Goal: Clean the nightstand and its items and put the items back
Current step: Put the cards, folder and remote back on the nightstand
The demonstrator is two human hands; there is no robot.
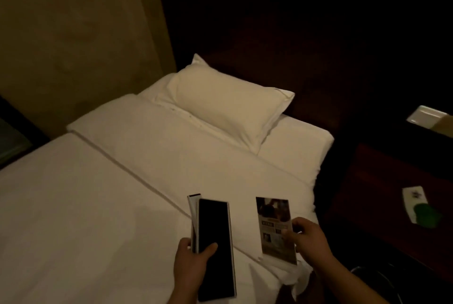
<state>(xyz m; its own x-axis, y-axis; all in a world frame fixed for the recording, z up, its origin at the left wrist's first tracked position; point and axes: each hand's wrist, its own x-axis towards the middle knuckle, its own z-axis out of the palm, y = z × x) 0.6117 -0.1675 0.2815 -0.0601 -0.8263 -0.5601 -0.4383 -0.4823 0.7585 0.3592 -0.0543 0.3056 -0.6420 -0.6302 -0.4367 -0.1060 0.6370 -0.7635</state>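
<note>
My left hand (193,267) grips a stack of tall narrow leaflets with a black cover on top (214,242), held over the white bed (110,181). My right hand (310,237) pinches the right edge of a printed photo leaflet (274,225) that lies on or just above the sheet near the bed's right edge. The dark wooden nightstand (382,193) stands to the right of the bed. On it lies a white card with a green item (421,208).
A white pillow (228,105) lies at the head of the bed against a dark headboard (282,46). A pale tray-like object (426,115) sits at the far right. A dark cable (372,276) loops on the floor by my right arm. The room is dim.
</note>
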